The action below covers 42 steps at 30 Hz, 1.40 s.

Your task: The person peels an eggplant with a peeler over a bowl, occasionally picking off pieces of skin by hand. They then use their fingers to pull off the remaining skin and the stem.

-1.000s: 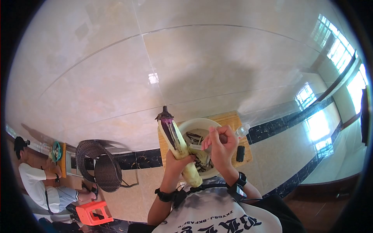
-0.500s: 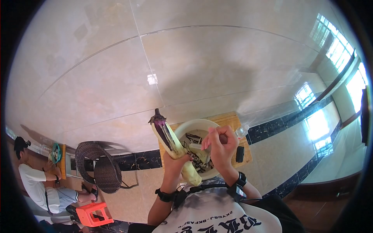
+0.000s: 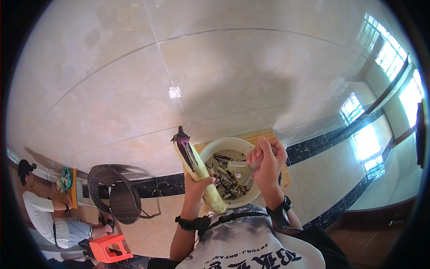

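My left hand (image 3: 195, 189) is closed around the lower part of an eggplant (image 3: 190, 158). The eggplant tilts with its dark stem end up and away from me. Most of its skin is off, showing pale flesh, but purple strips remain near the stem. In my right hand (image 3: 268, 164) is a pale green peeler (image 3: 238, 170), its head pointing left, apart from the eggplant. Below both hands is a white basin (image 3: 253, 196) holding dark and pale peelings (image 3: 227, 184).
The basin stands on a wooden board or low table (image 3: 268, 133) against the tiled wall. To the left are a dark wicker chair (image 3: 125, 201), a red plastic stool (image 3: 109, 249) and a seated person (image 3: 47, 208) beside a green basket (image 3: 66, 178).
My right hand has moved right, away from the eggplant, bringing the peeler head into clear view. The eggplant has shifted slightly left and become a little more upright in my left hand.
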Motion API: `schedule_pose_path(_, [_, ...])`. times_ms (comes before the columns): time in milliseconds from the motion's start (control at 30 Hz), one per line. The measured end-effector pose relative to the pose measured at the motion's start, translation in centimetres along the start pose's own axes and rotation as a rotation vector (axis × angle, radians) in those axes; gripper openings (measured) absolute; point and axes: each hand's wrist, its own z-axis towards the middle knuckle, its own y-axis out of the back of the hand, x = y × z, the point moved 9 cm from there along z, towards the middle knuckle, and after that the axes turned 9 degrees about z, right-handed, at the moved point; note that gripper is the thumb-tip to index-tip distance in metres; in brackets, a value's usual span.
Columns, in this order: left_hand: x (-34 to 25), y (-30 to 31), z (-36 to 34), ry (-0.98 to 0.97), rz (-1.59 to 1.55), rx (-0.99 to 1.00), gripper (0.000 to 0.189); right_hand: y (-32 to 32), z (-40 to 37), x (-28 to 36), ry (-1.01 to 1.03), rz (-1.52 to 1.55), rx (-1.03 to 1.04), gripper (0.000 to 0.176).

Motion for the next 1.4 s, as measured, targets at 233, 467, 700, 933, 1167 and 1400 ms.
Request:
schedule_pose_path(233, [-1.4,-3.3,-0.4,0.071,-0.112,0.258,0.049,-1.5,-0.3,-2.6,0.148,-0.871,0.557,0.012])
schedule_pose_path(467, [0.0,-3.2,0.2,0.058,-0.115,0.352,0.06,-1.0,-2.3,-7.3,0.048,-1.059,0.881,0.019])
schedule_pose_path(700, [-0.6,-3.8,-0.6,0.088,-0.118,0.379,0.076,1.6,-0.6,-7.7,0.031,-1.099,0.723,0.016])
schedule_pose_path(933, [-0.6,-3.3,-0.5,0.079,-0.166,0.357,0.064,3.0,-0.1,-7.7,-0.014,-1.186,0.638,0.014])
schedule_pose_path(1167, [0.4,-3.2,-0.1,0.082,-0.164,0.363,0.064,-2.3,-3.6,-7.0,-0.014,-0.949,0.916,0.013])
schedule_pose_path(1400, [-1.0,-3.4,-1.1,0.072,-0.122,0.36,0.068,-0.5,-3.8,-9.9,0.004,-1.0,0.863,0.02])
